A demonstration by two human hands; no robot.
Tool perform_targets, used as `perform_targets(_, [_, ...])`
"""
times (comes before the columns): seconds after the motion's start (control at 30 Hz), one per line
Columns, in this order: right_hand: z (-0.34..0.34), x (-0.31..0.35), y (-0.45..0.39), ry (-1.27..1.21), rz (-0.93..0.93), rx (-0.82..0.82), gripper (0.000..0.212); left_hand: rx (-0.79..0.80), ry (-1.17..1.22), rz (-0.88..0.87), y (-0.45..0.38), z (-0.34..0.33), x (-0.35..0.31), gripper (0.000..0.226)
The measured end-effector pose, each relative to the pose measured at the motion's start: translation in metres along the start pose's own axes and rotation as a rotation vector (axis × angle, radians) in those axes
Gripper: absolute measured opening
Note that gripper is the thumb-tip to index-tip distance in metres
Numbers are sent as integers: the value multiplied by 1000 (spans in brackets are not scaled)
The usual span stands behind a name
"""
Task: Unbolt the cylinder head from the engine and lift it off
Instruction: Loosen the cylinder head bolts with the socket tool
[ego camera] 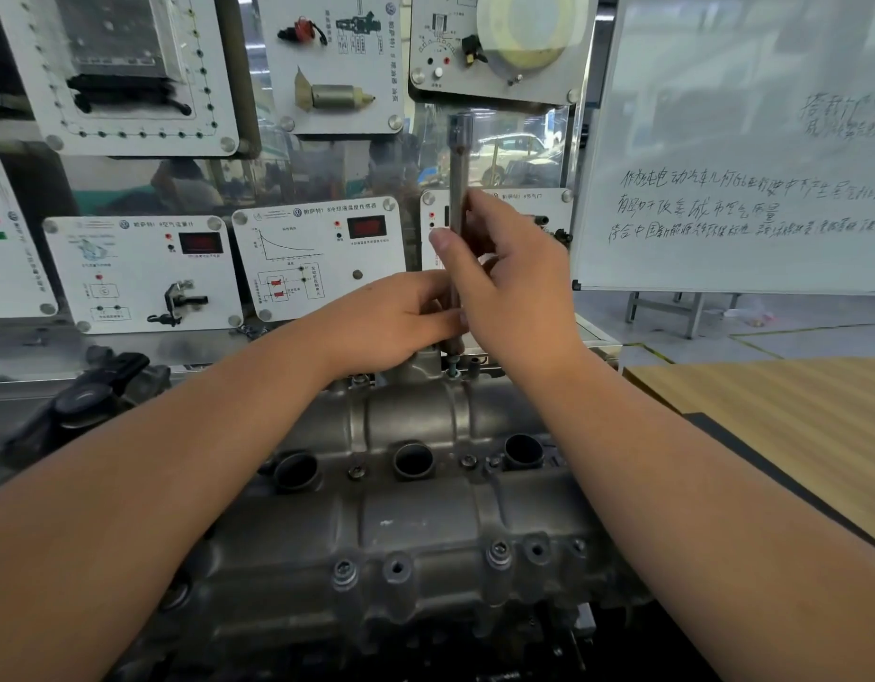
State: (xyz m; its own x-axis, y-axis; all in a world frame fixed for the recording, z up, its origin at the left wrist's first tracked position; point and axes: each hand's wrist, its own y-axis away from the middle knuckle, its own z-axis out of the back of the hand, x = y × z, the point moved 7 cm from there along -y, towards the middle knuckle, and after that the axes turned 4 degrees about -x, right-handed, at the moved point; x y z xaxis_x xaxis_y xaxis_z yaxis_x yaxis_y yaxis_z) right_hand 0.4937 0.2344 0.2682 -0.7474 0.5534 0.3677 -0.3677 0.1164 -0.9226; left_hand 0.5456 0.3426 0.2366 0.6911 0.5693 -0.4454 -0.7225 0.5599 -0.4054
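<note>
Long socket extension (459,189) held upright over far edge of cylinder head (416,504); shaft pinched by right hand (514,283), lower end gripped by left hand (406,317).

An automotive training workshop: wall-mounted sensor demonstration panels (145,273), handwritten whiteboard (740,155), bare engine (401,509) on stand.

my bare hands (406,317): 2 | long steel socket extension bar (458,189): 1 | grey cast-aluminium cylinder head (416,514): 1 | round dark plug wells (413,460): 3 | white handwritten whiteboard (740,140): 1 | red digital displays (366,226): 2
</note>
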Motion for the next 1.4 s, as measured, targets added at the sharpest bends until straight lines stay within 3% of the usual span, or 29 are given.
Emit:
perform_targets(0.13, [-2,-5,-1,14,-35,22,18,7,34,3,2,-1,0,38])
perform_targets(0.33, [-4,-8,3,-28,-107,37,54,5,21,10,2,0,2,21])
perform_targets(0.53, [-3,-5,1,10,-61,39,16,-10,2,3,1,0,0,30])
perform_targets(0.6, [-6,-8,1,-12,-107,84,20,-4,15,7,2,-1,2,27])
perform_targets(0.67, [-7,-9,2,-37,-150,103,44,-6,30,2,2,-1,2,27])
perform_targets(0.73, [-8,-9,3,-33,-142,102,54,-17,17,-7,1,0,3,19])
perform_targets(0.8, [-6,-6,3,-18,-92,78,51,-21,0,-16,0,1,1,9])
perform_targets(0.9, [-2,-1,1,13,4,18,24,-21,15,-17,0,1,1,6])
perform_targets(0.97, [-4,-2,1,31,5,49,12,-17,25,-12,0,0,1,16])
perform_targets(1.03, [-6,-5,0,18,-34,83,16,-3,38,-7,1,-3,2,22])
perform_targets(1.17, [-6,-9,2,-12,-96,76,51,1,55,-8,0,-2,5,19])
perform_targets(1.27, [-5,-7,2,-23,-72,53,50,1,32,-16,0,0,4,9])
perform_targets(1.4, [-2,-6,0,9,-17,15,28,-7,28,-19,-1,0,2,12])
